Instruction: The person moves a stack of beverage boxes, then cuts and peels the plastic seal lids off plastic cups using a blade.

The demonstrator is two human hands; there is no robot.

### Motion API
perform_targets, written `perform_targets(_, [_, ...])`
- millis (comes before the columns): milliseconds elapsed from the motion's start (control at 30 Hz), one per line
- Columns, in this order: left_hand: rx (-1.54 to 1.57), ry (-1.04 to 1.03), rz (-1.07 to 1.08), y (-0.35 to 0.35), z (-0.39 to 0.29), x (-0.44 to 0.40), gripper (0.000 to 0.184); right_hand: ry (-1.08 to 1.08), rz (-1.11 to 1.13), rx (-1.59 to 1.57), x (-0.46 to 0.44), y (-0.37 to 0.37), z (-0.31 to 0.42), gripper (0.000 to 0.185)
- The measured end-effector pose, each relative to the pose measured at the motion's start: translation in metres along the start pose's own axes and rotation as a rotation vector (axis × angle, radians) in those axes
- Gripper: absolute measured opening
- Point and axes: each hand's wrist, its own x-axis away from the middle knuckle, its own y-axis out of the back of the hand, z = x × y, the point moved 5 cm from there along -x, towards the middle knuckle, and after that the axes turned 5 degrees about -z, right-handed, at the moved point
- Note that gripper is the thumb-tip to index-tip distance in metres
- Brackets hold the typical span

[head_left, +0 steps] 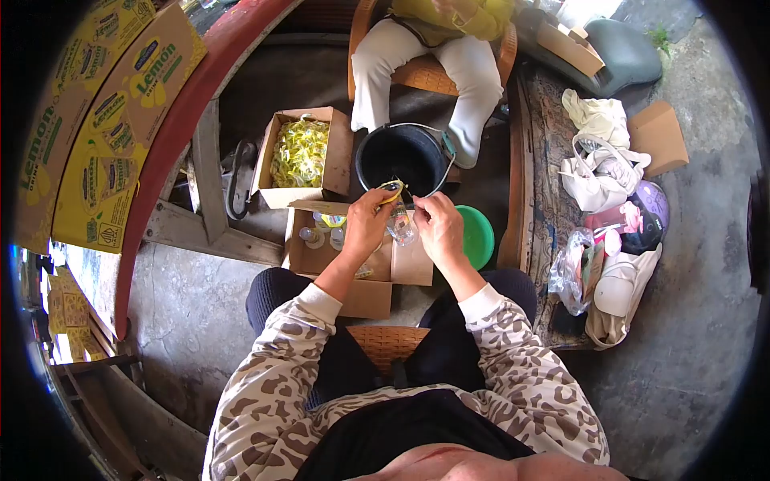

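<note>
Just in front of the black bucket [401, 136], both hands meet at a small clear plastic cup [401, 227]. My left hand [371, 218] has its fingers closed on the cup's upper edge, where a yellow strip shows. Beside it, my right hand [439, 228] is pinched close to the cup's other side; whatever is between its fingertips is too small to make out. Below the hands, an open cardboard box [309, 256] holds several clear cups. A green round lid or basin [475, 238] lies right of my right hand.
A carton [339, 156] of yellow packets stands left of the bucket. A seated person [437, 48] faces me beyond it. Lemon cartons [120, 128] line the left. Bags [597, 180] and a cap [613, 295] lie on the bench at right.
</note>
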Motion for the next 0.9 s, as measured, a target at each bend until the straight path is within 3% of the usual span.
perform_targets(133, [-0.017,-0.046,0.006,-0.002,0.009,0.002,0.020,-0.012,0.021,-0.001,0.003,-0.005,-0.002,0.018])
perform_targets(300, [0.070,0.095,0.023,0.000,0.019,-0.003,0.019,-0.017,0.063,0.021,0.003,-0.007,0.002,0.018])
perform_targets(333, [0.027,0.023,0.012,0.000,0.016,-0.001,0.020,-0.019,0.063,0.020,0.003,-0.007,0.001,0.018])
perform_targets(900, [0.015,0.002,0.021,-0.005,0.013,0.004,0.019,-0.028,0.027,0.029,0.003,-0.008,0.001,0.017])
